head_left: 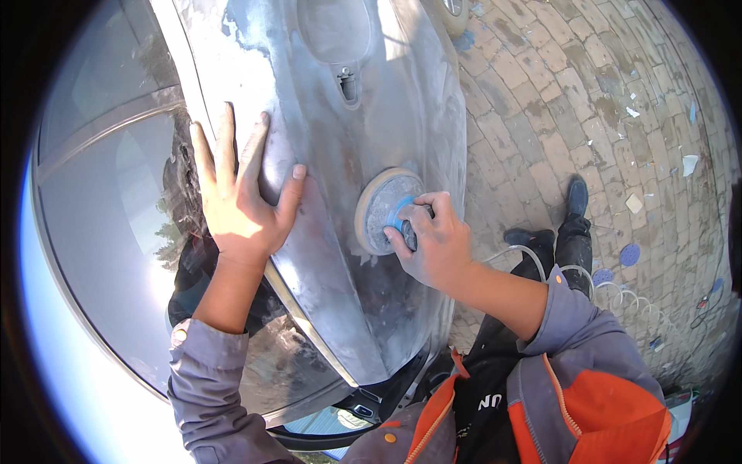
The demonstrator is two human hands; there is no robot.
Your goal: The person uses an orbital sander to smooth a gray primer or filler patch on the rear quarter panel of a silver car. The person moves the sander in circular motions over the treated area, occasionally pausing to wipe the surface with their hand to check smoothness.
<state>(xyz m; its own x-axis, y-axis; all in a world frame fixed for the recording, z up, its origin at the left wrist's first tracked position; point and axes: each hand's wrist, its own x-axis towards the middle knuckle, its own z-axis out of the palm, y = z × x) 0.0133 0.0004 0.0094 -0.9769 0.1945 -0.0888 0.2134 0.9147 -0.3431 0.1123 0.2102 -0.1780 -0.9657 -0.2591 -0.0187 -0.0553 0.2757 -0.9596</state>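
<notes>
Dusty grey and scuffed, the car's side panel (325, 193) stretches from the far end toward me. My left hand (246, 205) is open, its fingers spread against the panel's upper edge beside the dark window (108, 209). A round hand sanding pad (375, 209) rests against the panel right of the middle. My right hand (439, 246) is closed around the pad's blue and black knob, with the thumb and fingers curled over it. Pale smears mark the surface near the pad. Beyond it, the panel has a handle recess (334, 29) and a small slot (348, 87).
Brick paving (533, 100) covers the ground on the right. Round purple sanding discs (630, 254), a pale square scrap (634, 203) and other litter lie there. A clear coiled hose (618, 292) trails near my shoes (576, 196).
</notes>
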